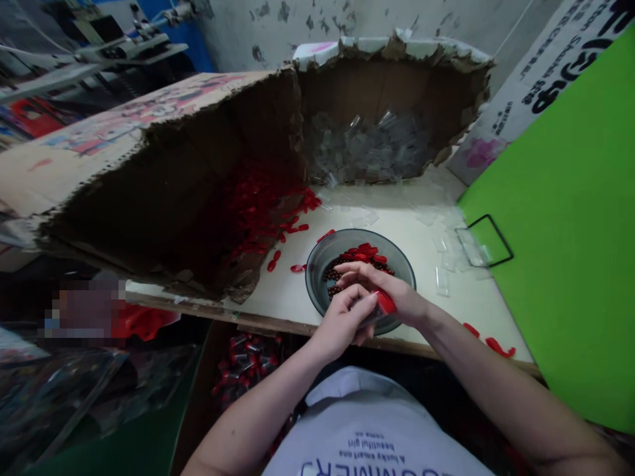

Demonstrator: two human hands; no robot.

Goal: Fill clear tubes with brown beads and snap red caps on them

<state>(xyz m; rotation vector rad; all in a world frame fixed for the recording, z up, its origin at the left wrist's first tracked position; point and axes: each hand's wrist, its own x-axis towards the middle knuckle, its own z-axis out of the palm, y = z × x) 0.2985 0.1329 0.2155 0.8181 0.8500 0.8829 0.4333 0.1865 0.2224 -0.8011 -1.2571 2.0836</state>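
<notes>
My left hand is closed around a small clear plastic container with a red end, held over the near rim of a grey bowl. My right hand reaches across from the right, fingers stretched out above the bowl, and the red end lies against its palm side. Inside the bowl are dark brown beads and several red plastic pieces. My hands hide part of the bowl and most of the clear container.
A torn carton at left holds a heap of red pieces, some spilling out. Behind, another carton holds clear plastic pieces. Clear pieces lie at right, beside a green panel. Below the table edge are red-capped containers.
</notes>
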